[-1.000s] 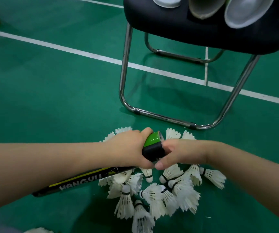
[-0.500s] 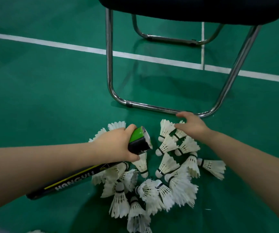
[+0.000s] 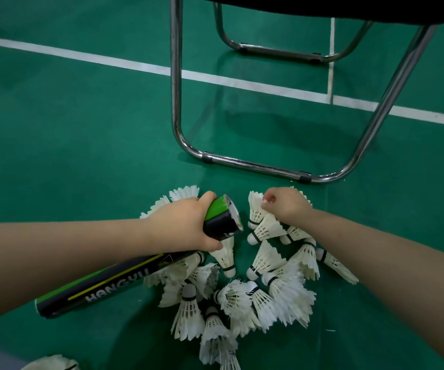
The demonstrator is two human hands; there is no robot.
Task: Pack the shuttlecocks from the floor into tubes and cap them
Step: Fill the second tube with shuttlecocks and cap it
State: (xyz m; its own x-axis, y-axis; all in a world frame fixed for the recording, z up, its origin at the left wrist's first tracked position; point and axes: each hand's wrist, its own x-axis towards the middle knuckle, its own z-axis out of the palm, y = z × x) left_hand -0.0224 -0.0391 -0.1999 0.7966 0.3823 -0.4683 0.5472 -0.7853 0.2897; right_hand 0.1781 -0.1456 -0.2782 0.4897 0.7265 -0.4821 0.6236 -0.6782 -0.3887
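Observation:
A black and green tube [image 3: 108, 285] marked HANGYU lies slanted above the floor, its open mouth [image 3: 232, 214] pointing up and right. My left hand [image 3: 186, 222] grips the tube just below that mouth. My right hand [image 3: 285, 206] pinches the feather skirt of a white shuttlecock [image 3: 255, 212] at the top of the pile. Several white feather shuttlecocks [image 3: 242, 297] lie scattered on the green floor under and between my two hands.
A chair's chrome tube frame [image 3: 255, 166] stands right behind the pile, its black seat [image 3: 349, 9] at the top edge. White court lines [image 3: 108, 60] cross the green floor. Another white shuttlecock [image 3: 52, 363] shows at the bottom left.
My right hand left the tube's mouth, reached to the far shuttlecocks, and now closes on one. The view has tilted down, so the chair seat's items are out of sight.

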